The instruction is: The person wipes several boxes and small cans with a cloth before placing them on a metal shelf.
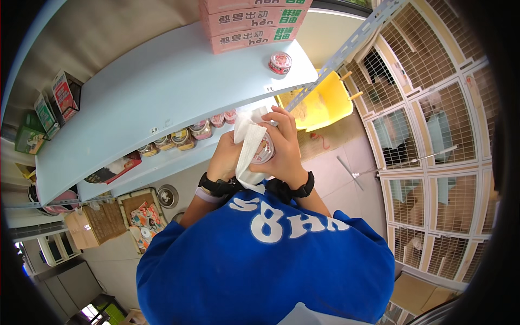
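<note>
In front of my chest I hold a small round can point(264, 150) with a clear-looking lid and pinkish print. My right hand point(288, 149) curls its fingers around the can's side. My left hand point(223, 155) grips a white cloth or wipe point(250, 142), which drapes over the can's left side and hangs down between my wrists. The left fingertips are hidden behind the cloth. A similar red-and-pink can point(280, 63) stands alone on the pale blue shelf point(162, 92) ahead, close to its right end.
Pink cartons point(254, 32) are stacked at the shelf's back. On a lower level stand several jars point(182, 139) and small cans. A yellow bin point(330, 103) sits beyond the shelf's right end. Wire cages point(428, 135) line the right. A cardboard box point(89, 222) stands at left.
</note>
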Action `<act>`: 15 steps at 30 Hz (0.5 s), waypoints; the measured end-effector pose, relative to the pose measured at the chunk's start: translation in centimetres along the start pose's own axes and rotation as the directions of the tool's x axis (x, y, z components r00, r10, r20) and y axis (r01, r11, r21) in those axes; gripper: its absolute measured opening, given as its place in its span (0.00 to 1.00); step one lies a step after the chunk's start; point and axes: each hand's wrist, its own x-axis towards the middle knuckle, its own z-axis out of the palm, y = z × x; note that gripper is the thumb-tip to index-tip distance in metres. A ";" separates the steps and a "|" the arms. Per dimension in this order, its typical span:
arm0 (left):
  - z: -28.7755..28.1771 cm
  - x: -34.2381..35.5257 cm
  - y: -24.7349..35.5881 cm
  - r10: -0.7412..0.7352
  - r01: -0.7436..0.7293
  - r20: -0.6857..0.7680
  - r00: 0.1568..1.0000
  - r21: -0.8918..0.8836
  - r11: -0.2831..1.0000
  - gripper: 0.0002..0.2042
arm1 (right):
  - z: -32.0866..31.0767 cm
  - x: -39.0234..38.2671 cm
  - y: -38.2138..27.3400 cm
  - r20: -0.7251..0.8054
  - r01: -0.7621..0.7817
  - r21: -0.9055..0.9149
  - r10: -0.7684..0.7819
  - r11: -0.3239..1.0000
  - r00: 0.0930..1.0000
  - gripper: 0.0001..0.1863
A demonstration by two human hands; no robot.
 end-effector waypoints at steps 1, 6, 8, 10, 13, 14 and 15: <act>0.1 0.0 0.1 0.007 -0.005 -0.035 0.999 0.044 0.999 0.15 | 0.1 0.1 0.2 -0.003 0.007 -0.015 -0.007 1.000 1.000 0.33; -0.4 0.3 -0.1 0.006 -0.004 -0.106 0.994 0.016 1.000 0.14 | -0.1 1.2 0.8 -0.013 0.026 -0.008 -0.026 1.000 1.000 0.33; -0.5 0.6 -0.2 0.030 -0.068 -0.194 0.981 -0.192 0.979 0.14 | -0.3 1.9 1.1 0.014 0.014 -0.009 -0.014 1.000 1.000 0.32; -1.0 1.1 -0.2 0.049 -0.101 -0.218 0.975 -0.234 0.967 0.14 | -0.3 2.6 1.7 -0.039 -0.024 0.055 0.026 0.998 0.999 0.31; -2.1 1.3 0.1 0.096 -0.158 -0.209 0.973 -0.305 0.939 0.13 | -0.6 4.5 3.2 -0.076 -0.013 0.013 0.014 1.000 0.997 0.30; -2.5 1.2 0.3 0.109 -0.182 -0.212 0.971 -0.366 0.912 0.13 | -0.8 5.5 4.5 -0.089 0.007 -0.053 -0.012 0.999 0.996 0.29; -3.0 0.9 0.5 0.119 -0.204 -0.218 0.969 -0.426 0.881 0.14 | -1.0 6.5 5.8 -0.124 -0.013 0.011 0.015 1.000 0.992 0.27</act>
